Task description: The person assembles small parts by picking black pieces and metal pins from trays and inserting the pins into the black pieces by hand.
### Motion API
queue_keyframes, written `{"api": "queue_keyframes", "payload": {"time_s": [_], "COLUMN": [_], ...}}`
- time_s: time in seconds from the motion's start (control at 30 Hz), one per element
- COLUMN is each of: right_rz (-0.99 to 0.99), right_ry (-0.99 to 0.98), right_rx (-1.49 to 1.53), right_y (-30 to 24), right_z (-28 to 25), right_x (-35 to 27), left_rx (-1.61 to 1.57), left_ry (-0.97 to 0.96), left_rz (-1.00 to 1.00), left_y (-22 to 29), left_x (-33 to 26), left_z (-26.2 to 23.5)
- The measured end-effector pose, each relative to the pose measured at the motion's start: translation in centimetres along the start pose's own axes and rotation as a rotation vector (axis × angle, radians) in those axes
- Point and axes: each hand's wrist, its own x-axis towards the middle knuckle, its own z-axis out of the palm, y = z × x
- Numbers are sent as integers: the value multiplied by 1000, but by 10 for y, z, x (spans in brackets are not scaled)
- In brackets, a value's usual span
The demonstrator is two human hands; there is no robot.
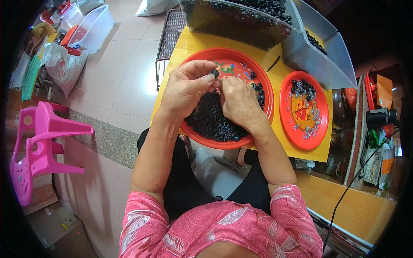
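Over a round red tray point(270, 96) my two hands meet. Between thumb and forefinger, my left hand point(184, 88) pinches a small black ring-shaped part point(214, 73). My right hand point(239, 99) is closed right beside it, fingertips touching the left ones; what it holds, if anything, is hidden. Below the hands lies a heap of small black parts point(215, 122) in the tray, and several more sit along its right side. To the right, an oval red tray point(285, 116) carries some black parts point(304, 88) and small clear pieces point(316, 122).
Two clear plastic bins, one point(232, 23) behind the round tray and one point(316, 62) at the right, hold black parts. The trays rest on a yellow tabletop point(172, 56). A pink plastic stool point(47, 142) lies tipped at the left. A black cable point(340, 198) runs down the right.
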Motion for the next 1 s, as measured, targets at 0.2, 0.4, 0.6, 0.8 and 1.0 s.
{"api": "queue_keyframes", "payload": {"time_s": [0.2,0.4,0.6,0.8,1.0], "right_rz": [6,321,333,328,308], "right_ry": [124,13,-8,-4,-3], "right_rx": [457,1421,1645,1627,1552], "right_y": [12,20,23,20,12], "right_z": [-10,-39,-42,-43,-43], "right_x": [3,0,0,-1,-1], "left_rx": [-141,-10,34,97,127], "left_ry": [-69,-52,-39,-41,-85], "left_rz": [-17,26,43,79,83], "left_y": [-2,-2,-2,-3,-1], "left_x": [1,-1,-2,-3,-4], "left_z": [-1,5,10,11,15]}}
